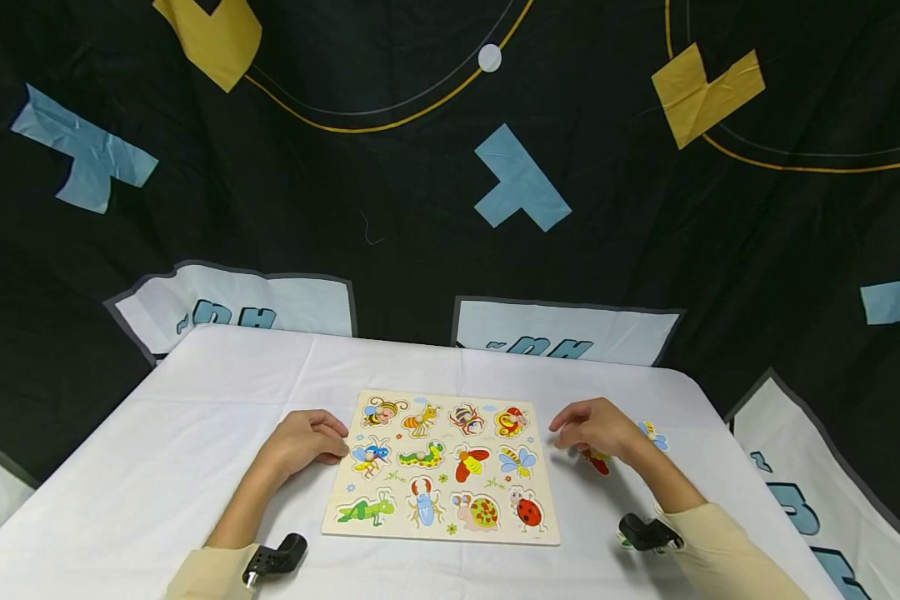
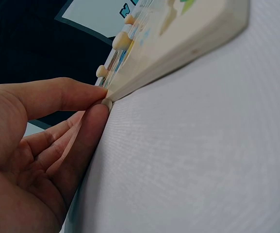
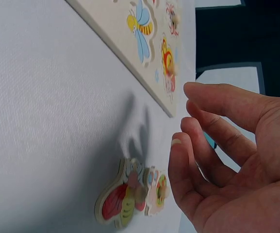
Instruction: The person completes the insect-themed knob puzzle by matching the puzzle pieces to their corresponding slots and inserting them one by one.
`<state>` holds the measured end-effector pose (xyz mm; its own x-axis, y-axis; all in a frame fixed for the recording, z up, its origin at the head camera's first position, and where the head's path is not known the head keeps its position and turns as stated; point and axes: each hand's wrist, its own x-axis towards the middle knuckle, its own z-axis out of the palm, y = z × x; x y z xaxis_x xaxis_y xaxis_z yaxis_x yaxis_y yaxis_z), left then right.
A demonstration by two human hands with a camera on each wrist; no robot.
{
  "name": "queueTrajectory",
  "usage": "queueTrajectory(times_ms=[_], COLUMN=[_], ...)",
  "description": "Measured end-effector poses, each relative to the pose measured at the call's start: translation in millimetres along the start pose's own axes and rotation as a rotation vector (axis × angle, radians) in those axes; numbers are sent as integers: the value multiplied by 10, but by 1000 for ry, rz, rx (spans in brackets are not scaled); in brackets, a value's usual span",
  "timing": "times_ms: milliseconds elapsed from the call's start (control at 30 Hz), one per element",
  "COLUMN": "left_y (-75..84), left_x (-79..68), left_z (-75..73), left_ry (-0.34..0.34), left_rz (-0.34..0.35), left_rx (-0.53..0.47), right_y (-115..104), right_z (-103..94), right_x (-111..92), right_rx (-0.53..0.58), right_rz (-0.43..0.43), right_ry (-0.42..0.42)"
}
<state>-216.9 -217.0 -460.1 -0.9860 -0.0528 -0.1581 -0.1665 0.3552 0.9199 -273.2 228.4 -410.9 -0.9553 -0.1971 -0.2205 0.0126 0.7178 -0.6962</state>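
Note:
A wooden insect puzzle board (image 1: 401,475) lies flat on the white table. My left hand (image 1: 309,442) is at its left edge; in the left wrist view, the thumb (image 2: 95,126) and a finger pinch that edge. Round knobs (image 2: 122,41) stand up from some pieces. Beyond the board's right edge, my right hand (image 1: 596,427) hovers over the cloth with loosely bent fingers, holding nothing. Below it lie a red-winged butterfly piece (image 3: 125,201) and a snail piece (image 3: 155,194), side by side. The blue-winged bee picture (image 3: 142,31) on the board shows no knob.
A loose blue-winged piece (image 1: 652,435) lies right of the right forearm. Another small piece (image 1: 624,540), partly green, is mostly hidden by the black wrist camera (image 1: 648,533). Behind the table hangs a black cloth (image 1: 390,217) with blue and yellow shapes.

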Motion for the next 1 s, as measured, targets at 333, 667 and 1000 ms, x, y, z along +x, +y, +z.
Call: queueTrajectory(times_ms=[333, 667, 1000], left_y=[6, 25, 23], left_x=[-3, -11, -24], left_z=[7, -2, 1], left_ry=[-3, -9, -7], left_rz=[2, 9, 2], left_rx=[-4, 6, 4], right_y=[120, 249, 341], right_z=[-75, -113, -148], right_x=[-42, -75, -92], right_rx=[24, 44, 26], right_rz=[13, 14, 30], right_ry=[11, 37, 41])
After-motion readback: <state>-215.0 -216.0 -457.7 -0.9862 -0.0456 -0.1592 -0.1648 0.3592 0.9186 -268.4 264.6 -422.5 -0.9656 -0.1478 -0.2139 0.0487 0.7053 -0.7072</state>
